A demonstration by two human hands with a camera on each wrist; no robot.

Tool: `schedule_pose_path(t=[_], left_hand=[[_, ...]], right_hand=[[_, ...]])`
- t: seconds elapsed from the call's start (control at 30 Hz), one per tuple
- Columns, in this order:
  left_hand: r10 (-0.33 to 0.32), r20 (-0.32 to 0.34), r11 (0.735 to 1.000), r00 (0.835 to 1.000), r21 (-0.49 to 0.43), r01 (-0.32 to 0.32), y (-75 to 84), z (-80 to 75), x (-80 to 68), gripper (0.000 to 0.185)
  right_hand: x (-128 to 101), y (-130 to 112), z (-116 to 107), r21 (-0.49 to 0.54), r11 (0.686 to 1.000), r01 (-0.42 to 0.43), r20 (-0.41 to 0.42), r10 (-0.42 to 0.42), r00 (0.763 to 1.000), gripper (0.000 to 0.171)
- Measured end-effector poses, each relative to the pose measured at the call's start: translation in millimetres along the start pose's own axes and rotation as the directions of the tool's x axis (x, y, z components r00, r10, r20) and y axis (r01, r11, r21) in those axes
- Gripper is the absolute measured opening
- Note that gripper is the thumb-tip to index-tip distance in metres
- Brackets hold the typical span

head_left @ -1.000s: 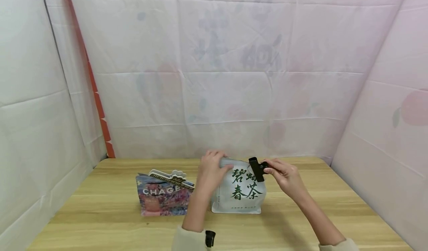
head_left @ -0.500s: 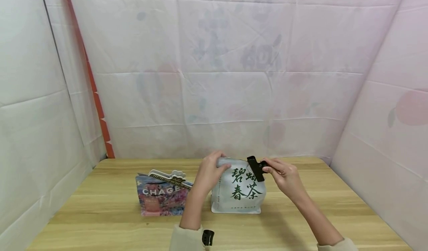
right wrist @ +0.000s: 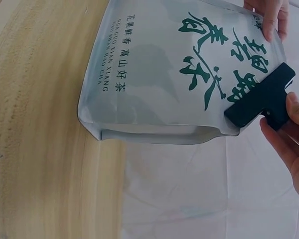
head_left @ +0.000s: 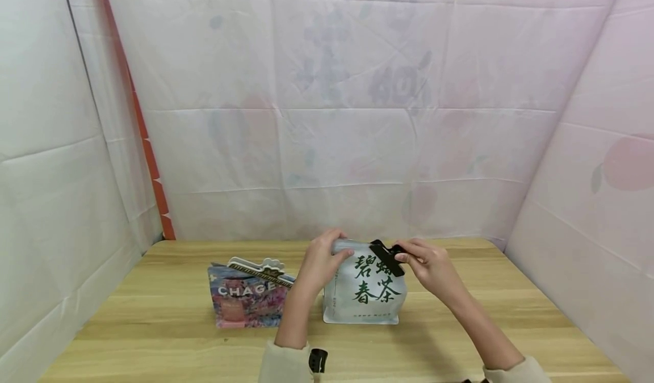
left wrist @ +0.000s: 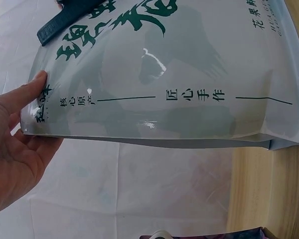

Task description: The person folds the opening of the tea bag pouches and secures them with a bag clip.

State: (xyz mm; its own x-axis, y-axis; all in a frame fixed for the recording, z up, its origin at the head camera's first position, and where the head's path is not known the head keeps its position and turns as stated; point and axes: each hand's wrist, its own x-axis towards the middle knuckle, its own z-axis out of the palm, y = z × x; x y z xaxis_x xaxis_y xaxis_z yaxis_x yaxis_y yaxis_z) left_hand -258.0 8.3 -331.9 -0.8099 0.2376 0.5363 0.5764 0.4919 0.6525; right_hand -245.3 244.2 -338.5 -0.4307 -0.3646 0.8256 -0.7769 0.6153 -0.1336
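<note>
A pale grey-green tea bag with dark green Chinese lettering stands upright on the wooden table. My left hand pinches its top left corner, thumb on the front and fingers behind, as the left wrist view also shows. At the top right corner sits a black bulldog clip, slanted across the bag's edge and covering part of the lettering. My right hand pinches the clip's handles between thumb and fingers. To the left stands a colourful bag marked CHAGE, with a decorated clip slanting over its top.
The wooden table runs back to a pale printed cloth, with more cloth at both sides. The colourful bag stands close beside my left forearm.
My right hand has moved the black clip leftward, farther over the bag's top right corner, and it slants more. My left hand stays on the top left corner after a slight early shift.
</note>
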Motion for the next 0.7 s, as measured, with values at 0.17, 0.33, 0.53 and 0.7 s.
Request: schedule_pose_path(t=[0.17,0.33,0.53,0.7], left_hand=[[-0.001,0.002,1.0,1.0,-0.003,0.001,-1.8,-0.5,-0.1,0.019],[-0.015,0.012,1.0,1.0,-0.012,0.015,-3.1,0.4,-0.1,0.02],[-0.039,0.013,0.999,0.999,-0.006,0.039,-0.7,1.2,-1.3,0.021],[-0.036,0.001,0.999,0.999,0.014,0.036,1.3,2.1,-1.1,0.023]], right_hand=[[1.3,-1.3,0.6,-0.026,0.996,-0.081,0.074,0.083,0.994,0.029],[1.2,-2.4,0.8,-0.073,0.983,-0.167,0.128,0.175,0.976,0.024],[-1.1,-3.5,2.9,-0.013,0.973,-0.231,0.121,0.231,0.966,0.022],[-0.7,-2.6,6.0,0.075,0.958,-0.278,0.107,0.27,0.957,0.022]])
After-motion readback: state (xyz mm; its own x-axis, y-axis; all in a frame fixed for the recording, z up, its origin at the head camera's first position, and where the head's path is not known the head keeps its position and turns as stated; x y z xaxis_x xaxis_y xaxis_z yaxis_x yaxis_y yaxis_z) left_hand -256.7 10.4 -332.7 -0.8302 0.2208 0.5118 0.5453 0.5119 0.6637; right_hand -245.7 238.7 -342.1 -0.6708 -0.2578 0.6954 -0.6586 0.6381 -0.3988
